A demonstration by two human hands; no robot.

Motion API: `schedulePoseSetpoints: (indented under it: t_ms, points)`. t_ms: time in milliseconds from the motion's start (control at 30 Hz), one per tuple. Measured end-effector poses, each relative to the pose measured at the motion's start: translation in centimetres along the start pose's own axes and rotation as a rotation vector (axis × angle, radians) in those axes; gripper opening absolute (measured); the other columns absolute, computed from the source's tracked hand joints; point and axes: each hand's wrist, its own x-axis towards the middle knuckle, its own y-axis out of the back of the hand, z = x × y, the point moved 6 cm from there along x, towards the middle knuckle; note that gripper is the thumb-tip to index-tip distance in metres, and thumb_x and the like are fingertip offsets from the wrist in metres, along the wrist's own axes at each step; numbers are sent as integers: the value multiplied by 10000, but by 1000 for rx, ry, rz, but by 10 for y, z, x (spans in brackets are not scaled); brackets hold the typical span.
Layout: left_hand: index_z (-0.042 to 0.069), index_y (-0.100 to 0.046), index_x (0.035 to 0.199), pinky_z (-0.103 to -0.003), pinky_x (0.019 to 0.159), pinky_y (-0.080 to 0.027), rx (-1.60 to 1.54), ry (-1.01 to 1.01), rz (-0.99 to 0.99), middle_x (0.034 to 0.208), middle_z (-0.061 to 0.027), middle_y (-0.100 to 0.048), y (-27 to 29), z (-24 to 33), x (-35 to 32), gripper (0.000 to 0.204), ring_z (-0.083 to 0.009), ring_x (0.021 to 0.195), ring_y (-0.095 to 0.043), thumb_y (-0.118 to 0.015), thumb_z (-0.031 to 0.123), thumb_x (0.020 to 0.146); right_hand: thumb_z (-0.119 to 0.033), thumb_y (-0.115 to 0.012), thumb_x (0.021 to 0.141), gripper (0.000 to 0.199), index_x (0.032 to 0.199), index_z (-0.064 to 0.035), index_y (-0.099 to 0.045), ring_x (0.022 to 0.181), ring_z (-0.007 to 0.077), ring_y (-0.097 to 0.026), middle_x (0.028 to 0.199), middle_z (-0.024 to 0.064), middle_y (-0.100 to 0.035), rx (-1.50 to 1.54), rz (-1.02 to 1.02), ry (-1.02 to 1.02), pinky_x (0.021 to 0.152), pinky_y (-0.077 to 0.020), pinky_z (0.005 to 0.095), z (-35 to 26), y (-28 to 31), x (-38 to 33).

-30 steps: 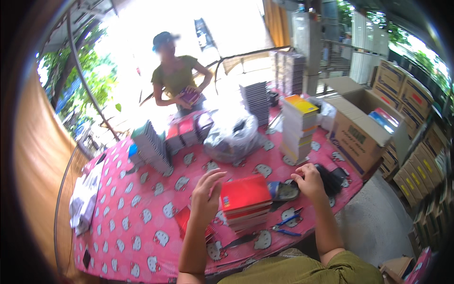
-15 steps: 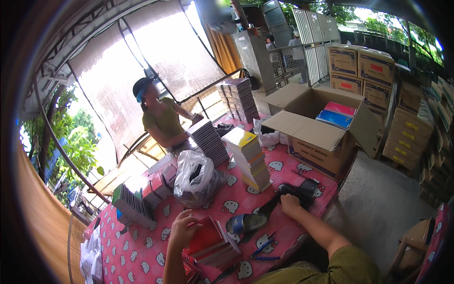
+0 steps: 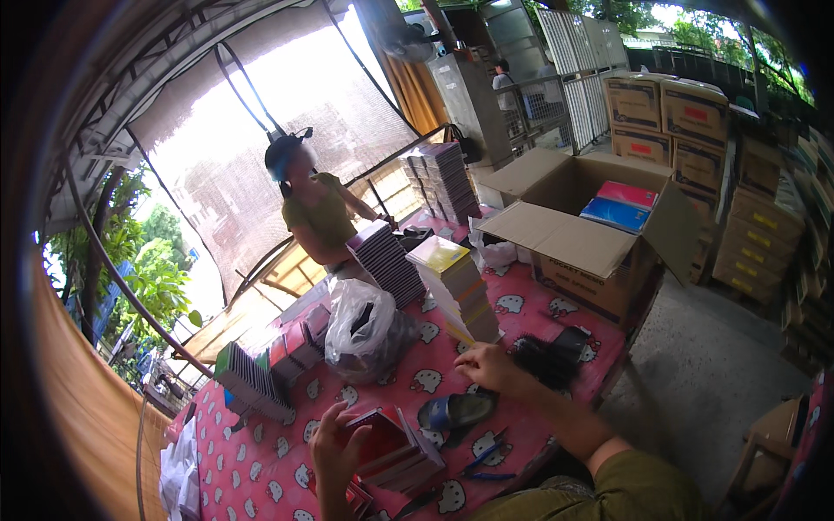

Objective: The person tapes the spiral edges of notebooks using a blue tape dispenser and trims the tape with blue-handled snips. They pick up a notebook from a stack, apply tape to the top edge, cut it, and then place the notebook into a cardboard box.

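Observation:
My left hand [image 3: 333, 445] has its fingers apart beside the stack of red notebooks [image 3: 391, 447] at the table's near edge; its fingertips reach the top cover's left side. My right hand [image 3: 491, 369] is over the table, near the foot of a tall stack of yellow-topped notebooks [image 3: 460, 300]. Its fingers are pinched together, and anything between them is too small to make out. Just right of that hand lies a bundle of thin black bristly strips [image 3: 543, 358]. A blue-strapped sandal [image 3: 452, 412] rests between the hands, with blue pens [image 3: 486, 453] nearer me.
A white plastic bag [image 3: 369, 330] stands beyond my left hand, with spiral notebook stacks [image 3: 387, 265] behind it. Green-covered notebooks [image 3: 252, 382] are at left. An open carton [image 3: 578, 282] sits at the far right. Across the pink tablecloth [image 3: 269, 451] stands a person [image 3: 321, 217].
My right hand has moved left, away from the black bundle toward the foot of the yellow-topped stack. My left hand's fingers have spread beside the red notebooks. The person opposite has shifted right.

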Motion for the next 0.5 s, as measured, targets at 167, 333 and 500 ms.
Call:
schedulePoseSetpoints:
  t_ms: [167,333,500]
  points:
    - [103,-734,812,-338,860,-429,170,-85,98,883,-38,-712,2,4,-3,139,-220,947,-629,-773,189,710,-111,-711,801,161,944,-38,-698,771,223,-645,899,104,-645,492,-134,204,702,-518,331,-117,-11,12]
    - [150,-754,804,-339,904,-408,373,-79,318,862,-14,-706,-2,12,-22,133,-206,1034,-578,-786,182,679,-201,-691,846,190,938,-35,-691,742,209,-642,839,90,-643,176,-130,293,695,-517,315,-167,-18,7]
    - [129,-757,813,-330,833,-416,60,-55,258,817,-8,-700,-3,4,-22,161,-193,877,-569,-791,148,657,-223,-716,830,210,930,-41,-689,743,186,-660,819,92,-670,291,-202,143,689,-517,315,-159,-36,10]
